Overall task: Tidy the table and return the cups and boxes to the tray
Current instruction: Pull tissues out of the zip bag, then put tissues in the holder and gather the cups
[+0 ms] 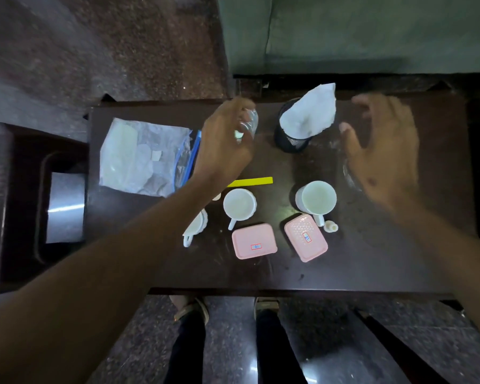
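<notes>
Two hands up, cups and boxes not yet on any tray

Two hands work over the dark table (372, 259). Our left hand (225, 139) is closed around a small clear bottle (249, 123), lifted at the far side, likely to clear clutter first. Our right hand (385, 156) is open, fingers spread, holding nothing; it hovers blurred over something glassy on the right, maybe a clear dish, but we cannot make it out.

Task things sit near the front edge: two white cups upright, the left cup (239, 204) and the right cup (317, 197), handles toward us, and two pink boxes with lids on, the left box (254, 241) and the right box (305, 237), each just in front of a cup. The right box touches or overlaps the right cup's handle. A third cup (196, 227) lies tipped on its side, half hidden by our left forearm.

Other bits: a zip bag (144, 156) at the far left, a yellow strip (251, 182) partly under the wrist, a black mesh holder (293, 139) stuffed with white paper (308, 112), a small white cap (331, 227).

We see no certain tray. A dark rimmed thing holding a metal box (65, 206) sits left of the table; we judge it may be the tray.
</notes>
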The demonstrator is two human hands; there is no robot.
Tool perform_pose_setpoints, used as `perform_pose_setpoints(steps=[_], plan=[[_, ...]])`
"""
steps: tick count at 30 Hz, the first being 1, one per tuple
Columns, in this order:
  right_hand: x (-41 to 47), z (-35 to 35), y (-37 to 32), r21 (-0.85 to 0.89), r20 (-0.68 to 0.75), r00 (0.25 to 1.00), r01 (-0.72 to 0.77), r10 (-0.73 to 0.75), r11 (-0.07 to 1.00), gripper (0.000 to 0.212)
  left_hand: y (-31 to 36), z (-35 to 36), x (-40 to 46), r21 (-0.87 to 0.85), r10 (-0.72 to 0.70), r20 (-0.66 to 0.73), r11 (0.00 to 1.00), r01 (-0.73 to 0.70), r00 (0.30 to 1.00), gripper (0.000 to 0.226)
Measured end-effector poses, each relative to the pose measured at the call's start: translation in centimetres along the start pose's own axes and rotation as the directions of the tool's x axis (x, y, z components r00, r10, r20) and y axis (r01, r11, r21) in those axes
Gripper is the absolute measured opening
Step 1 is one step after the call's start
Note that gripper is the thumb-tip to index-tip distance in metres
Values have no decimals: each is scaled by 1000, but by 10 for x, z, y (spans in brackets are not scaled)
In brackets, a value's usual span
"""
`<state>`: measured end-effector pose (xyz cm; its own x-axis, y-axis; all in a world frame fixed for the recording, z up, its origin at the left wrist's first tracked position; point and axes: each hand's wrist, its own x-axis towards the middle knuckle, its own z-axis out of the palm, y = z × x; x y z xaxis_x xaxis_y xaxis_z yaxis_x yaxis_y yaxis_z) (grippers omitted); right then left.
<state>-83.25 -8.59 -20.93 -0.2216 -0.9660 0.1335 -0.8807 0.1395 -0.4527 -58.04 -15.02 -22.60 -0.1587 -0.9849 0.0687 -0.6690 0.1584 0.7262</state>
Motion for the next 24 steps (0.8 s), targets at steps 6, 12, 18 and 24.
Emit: perform_pose_setpoints(steps=[6, 12, 18, 24], plan=[[-61, 19, -28, 48, 59, 998, 28, -31, 998, 33, -62, -59, -60, 49, -57, -37, 997, 59, 998, 39], [-102, 60, -71, 65, 242, 962, 112, -125, 992, 39, -119, -95, -115, 104, -185, 22, 978, 181, 983, 51], [-113, 87, -99, 40, 343, 924, 164, -167, 986, 49, -139, -110, -144, 223, -166, 208, 968, 119, 964, 77], [-101, 98, -127, 21, 356, 924, 139, -138, 990, 59, -166, -105, -111, 450, -186, 348, 893, 11, 919, 106]])
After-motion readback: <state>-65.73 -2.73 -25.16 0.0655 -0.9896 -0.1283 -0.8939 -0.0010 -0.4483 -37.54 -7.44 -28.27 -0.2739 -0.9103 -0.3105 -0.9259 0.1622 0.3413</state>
